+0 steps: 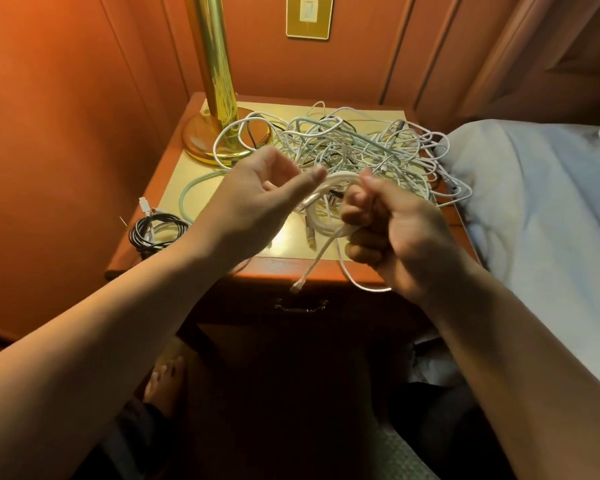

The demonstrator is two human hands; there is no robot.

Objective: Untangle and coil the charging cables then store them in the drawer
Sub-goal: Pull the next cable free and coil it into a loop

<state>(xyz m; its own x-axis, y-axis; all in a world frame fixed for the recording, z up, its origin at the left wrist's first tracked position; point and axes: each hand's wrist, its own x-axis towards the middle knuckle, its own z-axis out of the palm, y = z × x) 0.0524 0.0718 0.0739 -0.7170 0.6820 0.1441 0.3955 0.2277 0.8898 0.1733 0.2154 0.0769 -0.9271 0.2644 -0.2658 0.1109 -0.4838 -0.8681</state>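
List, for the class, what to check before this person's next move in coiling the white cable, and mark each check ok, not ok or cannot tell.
1. Right hand grips the white cable coil: ok.
2. Left hand free to guide the next loop: ok, fingers relaxed.
3. Loose connector end hangs free of the tangled pile: ok.
4. Coil fully separated from the pile: cannot tell.
5. Drawer open for storing: not ok, closed.
6. Black coiled cable stored: not ok, on the nightstand.
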